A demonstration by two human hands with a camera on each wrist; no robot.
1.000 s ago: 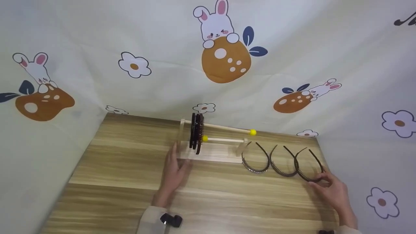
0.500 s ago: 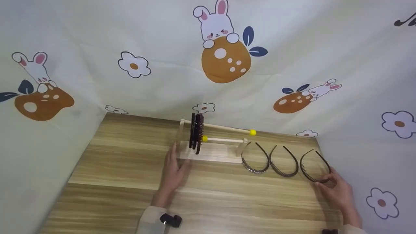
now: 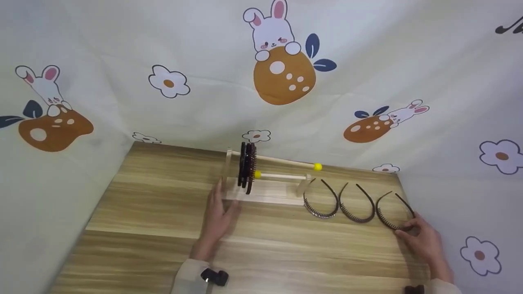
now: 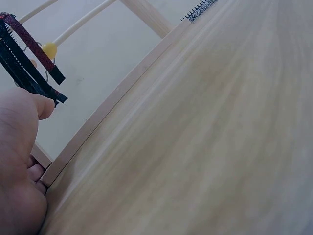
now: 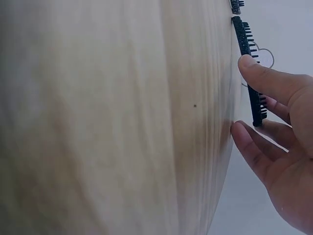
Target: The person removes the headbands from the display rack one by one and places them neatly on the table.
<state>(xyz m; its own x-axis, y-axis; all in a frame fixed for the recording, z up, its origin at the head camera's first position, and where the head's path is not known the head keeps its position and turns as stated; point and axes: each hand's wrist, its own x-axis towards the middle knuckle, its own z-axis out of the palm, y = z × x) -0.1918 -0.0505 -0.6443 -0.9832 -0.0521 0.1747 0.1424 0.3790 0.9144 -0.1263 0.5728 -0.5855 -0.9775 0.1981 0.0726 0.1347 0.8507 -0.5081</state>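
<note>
My right hand (image 3: pixel 423 241) pinches the lower right curve of a dark toothed headband (image 3: pixel 384 218) between thumb and fingers, at the right of the table. In the right wrist view the thumb lies across the black headband (image 5: pixel 254 105). Left of it lie a second dark headband (image 3: pixel 359 219) and a glittery headband (image 3: pixel 320 214). My left hand (image 3: pixel 218 218) rests at the left end of a wooden rack (image 3: pixel 278 200), fingers along its side and thumb in front. Several dark headbands (image 3: pixel 247 167) hang together near the left end of the rack's upper rod (image 3: pixel 286 161).
The rack's upper rod ends in a yellow ball (image 3: pixel 318 166) at the right. Its shorter lower rod (image 3: pixel 282 176) bears another yellow ball (image 3: pixel 258 174) at the left. The wood-grain table (image 3: pixel 294 253) meets a rabbit-print cloth (image 3: pixel 196 110) behind and at both sides.
My right hand has drawn its headband rightward out of overlap with the middle one, then eased it slightly left, so it lies close beside that one. My left hand and the rack have stayed put.
</note>
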